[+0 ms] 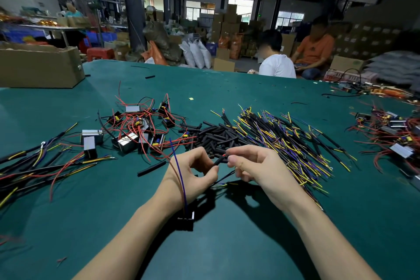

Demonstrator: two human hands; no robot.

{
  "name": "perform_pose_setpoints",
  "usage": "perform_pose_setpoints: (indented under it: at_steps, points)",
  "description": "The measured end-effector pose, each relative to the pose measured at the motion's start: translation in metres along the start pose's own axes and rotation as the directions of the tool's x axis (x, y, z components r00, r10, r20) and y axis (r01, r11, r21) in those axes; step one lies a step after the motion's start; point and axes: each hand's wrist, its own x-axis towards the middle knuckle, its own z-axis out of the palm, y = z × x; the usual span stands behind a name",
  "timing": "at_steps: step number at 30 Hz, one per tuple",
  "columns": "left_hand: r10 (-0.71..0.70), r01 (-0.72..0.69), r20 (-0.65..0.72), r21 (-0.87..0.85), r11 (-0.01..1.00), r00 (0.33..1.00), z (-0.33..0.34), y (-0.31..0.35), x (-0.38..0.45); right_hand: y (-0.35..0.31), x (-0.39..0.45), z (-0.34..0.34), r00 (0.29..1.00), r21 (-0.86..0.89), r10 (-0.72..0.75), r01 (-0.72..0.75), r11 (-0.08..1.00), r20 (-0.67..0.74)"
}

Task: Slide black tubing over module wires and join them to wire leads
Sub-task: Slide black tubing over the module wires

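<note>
Where wire leads (284,143) sprawl, tubing pile (211,136) just beside.

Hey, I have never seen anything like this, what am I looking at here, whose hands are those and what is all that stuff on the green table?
There is one picture, taken by a camera on a worker's head, looking down at their own bare hands. No machine is involved. The left hand pinches a short piece of black tubing. The right hand pinches a thin red wire at the tube's end, apparently threading it in. A small black module hangs below the left wrist by its wires. On the green table lie a pile of cut black tubes, a heap of yellow and purple wire leads, and more modules with red wires.
</note>
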Motion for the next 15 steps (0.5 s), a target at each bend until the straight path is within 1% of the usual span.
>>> perform_pose_setpoints:
  at_steps: [4,8,11,13,15]
  points:
    - [0.017,-0.017,0.053,0.004,1.0,0.998,-0.001,0.001,-0.001,0.003,0.0,0.006,1.0,0.049,0.018,-0.017,0.999,-0.014]
    - [0.041,-0.041,0.09,0.0,0.999,0.995,0.0,0.0,-0.001,0.005,0.0,0.009,1.0,0.02,-0.017,0.017,1.0,-0.009]
    - [0.058,-0.057,0.077,-0.02,0.998,0.995,0.002,-0.001,-0.001,0.005,0.002,0.012,0.999,-0.013,-0.04,0.04,0.999,-0.026]
    - [0.089,-0.088,0.049,-0.019,0.996,0.995,0.004,0.0,-0.001,0.005,0.002,0.012,0.998,-0.047,-0.038,0.036,0.998,-0.04]
    - [0.085,-0.085,0.057,-0.012,0.996,0.995,0.003,-0.001,0.0,0.006,0.001,0.012,0.998,-0.074,-0.031,0.027,0.997,-0.057]
